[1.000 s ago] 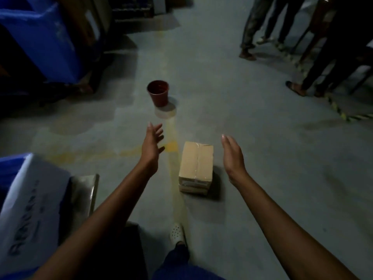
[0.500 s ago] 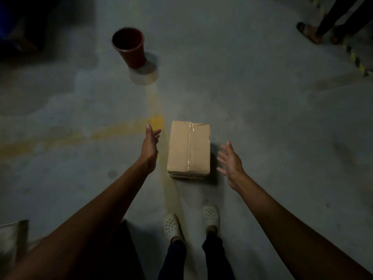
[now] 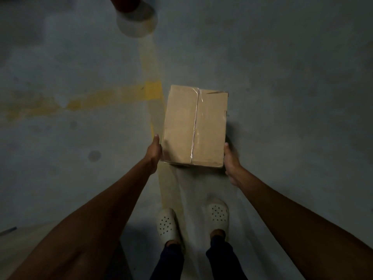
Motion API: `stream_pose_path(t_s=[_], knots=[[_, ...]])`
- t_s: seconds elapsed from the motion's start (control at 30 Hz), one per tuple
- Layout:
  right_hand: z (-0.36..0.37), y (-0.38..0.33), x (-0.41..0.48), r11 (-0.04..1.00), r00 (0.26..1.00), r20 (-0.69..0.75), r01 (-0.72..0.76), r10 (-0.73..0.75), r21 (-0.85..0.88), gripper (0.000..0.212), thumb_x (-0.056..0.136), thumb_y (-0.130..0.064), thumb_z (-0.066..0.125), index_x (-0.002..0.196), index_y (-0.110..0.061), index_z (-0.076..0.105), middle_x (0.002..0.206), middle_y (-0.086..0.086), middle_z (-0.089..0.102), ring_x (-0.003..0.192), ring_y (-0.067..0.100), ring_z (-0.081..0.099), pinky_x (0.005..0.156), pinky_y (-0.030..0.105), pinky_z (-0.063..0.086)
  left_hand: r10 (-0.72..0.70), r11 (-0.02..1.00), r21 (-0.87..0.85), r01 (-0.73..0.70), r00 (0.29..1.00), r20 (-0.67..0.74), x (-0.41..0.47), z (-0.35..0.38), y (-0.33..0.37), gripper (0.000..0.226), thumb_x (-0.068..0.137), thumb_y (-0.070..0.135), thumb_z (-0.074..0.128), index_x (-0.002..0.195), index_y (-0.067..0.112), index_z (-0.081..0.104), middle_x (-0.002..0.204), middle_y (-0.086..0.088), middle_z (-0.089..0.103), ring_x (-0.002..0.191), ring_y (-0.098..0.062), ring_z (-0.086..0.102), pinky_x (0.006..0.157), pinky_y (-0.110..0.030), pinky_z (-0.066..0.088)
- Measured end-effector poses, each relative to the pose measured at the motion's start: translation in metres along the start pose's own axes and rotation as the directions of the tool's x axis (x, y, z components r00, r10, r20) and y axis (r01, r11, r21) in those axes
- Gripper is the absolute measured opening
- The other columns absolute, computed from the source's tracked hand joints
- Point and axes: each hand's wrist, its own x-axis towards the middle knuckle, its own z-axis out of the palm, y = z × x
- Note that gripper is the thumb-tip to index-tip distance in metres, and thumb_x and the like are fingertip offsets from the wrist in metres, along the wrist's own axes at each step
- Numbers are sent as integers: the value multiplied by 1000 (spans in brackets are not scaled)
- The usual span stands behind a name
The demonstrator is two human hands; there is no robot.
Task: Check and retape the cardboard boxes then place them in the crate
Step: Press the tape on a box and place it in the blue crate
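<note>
A brown cardboard box with a strip of clear tape down its middle seam lies on the grey concrete floor in front of my feet. My left hand presses against the box's near left side and my right hand grips its near right side, thumb on the top edge. The fingers of both hands are hidden behind the box. The far right flap edge looks slightly torn. No crate is in view.
A dark red bucket stands at the top edge, cut off by the frame. Faded yellow floor lines cross just left of the box. My white perforated shoes stand below the box. A pale flat surface shows at the lower left.
Both hands have closed in from beside the box onto its near sides. The view has tilted further down, so the bucket has slid to the top edge and the bystanders' feet are gone.
</note>
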Motion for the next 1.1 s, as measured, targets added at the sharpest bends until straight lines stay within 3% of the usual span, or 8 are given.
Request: stream_pose_path(t_s=[0.13,0.27,0.37,0.57,0.7,0.8,0.97,1.1], knots=[[-4,-16,-13,998,1000,-10,-15,15,56,57,107,-51,29,149,-16,45,147,6,53,135,27,48,98,30,37,-9,998,-65,10,1000,22,-24,0,13,65,108,48,17,151,5,39,155,-11,42,140,-27,41,108,-42,30],[-28,-61,-62,990,993,-42,112,-109,82,44,108,-46,34,120,-18,66,98,-7,69,84,9,66,63,20,46,146,983,-112,-145,989,-2,-85,-5,52,57,110,41,21,134,7,59,122,4,63,98,-8,58,84,-29,36],[-50,-99,-114,972,978,-43,206,-202,115,41,105,-44,44,111,-14,70,96,-1,74,86,16,70,66,24,52,234,962,-133,-238,971,-41,-145,-14,85,56,110,40,24,117,4,66,93,10,70,72,3,67,64,-16,46],[-76,-150,-237,879,883,-1,467,-469,-98,44,87,-50,53,123,-28,63,108,-3,73,94,17,70,79,36,55,282,920,-264,-291,957,-71,-269,-43,112,59,92,64,41,107,19,75,109,-7,75,105,-28,71,98,-52,52],[-85,-159,-308,810,831,124,557,-543,-186,58,85,-49,57,140,-28,53,120,-5,69,101,12,68,78,24,55,420,867,-147,-476,858,-297,-353,-57,114,30,102,41,48,107,19,68,105,2,73,102,-17,67,96,-44,53],[-88,-168,-349,758,790,197,613,-580,-223,66,91,-42,64,151,-27,41,127,-8,65,99,2,64,70,12,49,476,833,-105,-543,801,-365,-407,-67,108,31,101,39,51,115,15,65,107,2,72,101,-15,67,97,-44,53],[-72,-175,-410,649,709,303,705,-637,-287,70,90,-40,67,153,-33,36,134,-6,63,113,15,62,98,44,53,438,834,-76,-547,739,-511,-483,-97,84,57,86,63,51,125,23,60,116,5,71,109,-15,66,101,-47,51],[-50,-168,-462,569,624,434,778,-650,-266,64,94,-29,67,152,-28,39,131,-6,64,109,10,60,99,35,50,377,827,-82,-556,656,-654,-537,-120,44,37,99,50,49,123,23,57,111,9,68,104,-11,64,101,-45,51]])
